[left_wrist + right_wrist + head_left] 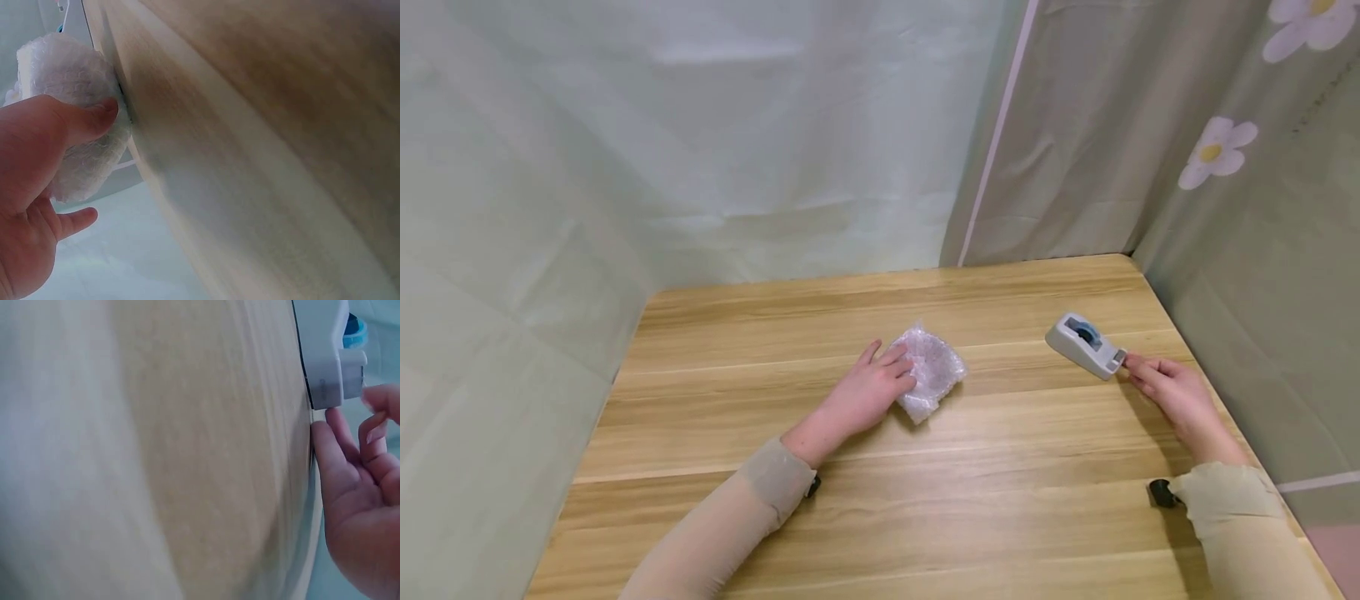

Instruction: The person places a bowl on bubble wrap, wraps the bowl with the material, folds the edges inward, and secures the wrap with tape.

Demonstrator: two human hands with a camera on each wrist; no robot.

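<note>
A flat packet of clear bubble wrap [942,367] lies near the middle of the table; what is inside it cannot be made out. My left hand [871,387] rests on its left side, fingers spread over the top. In the left wrist view the thumb [94,119] lies along the wrap [78,72]. Farther right stands a pale grey tape dispenser [1078,346] with a blue core in it. At its cutter end, my right hand [1180,400] pinches the tape's end between thumb and finger; the clear film itself hardly shows. Its lower fingers [334,462] reach under the dispenser's front [325,375].
The wood-grain table [1000,483] has its right edge close beside my right hand. Pale curtains [820,150] hang behind and at both sides, with flower prints [1217,152] on the right one.
</note>
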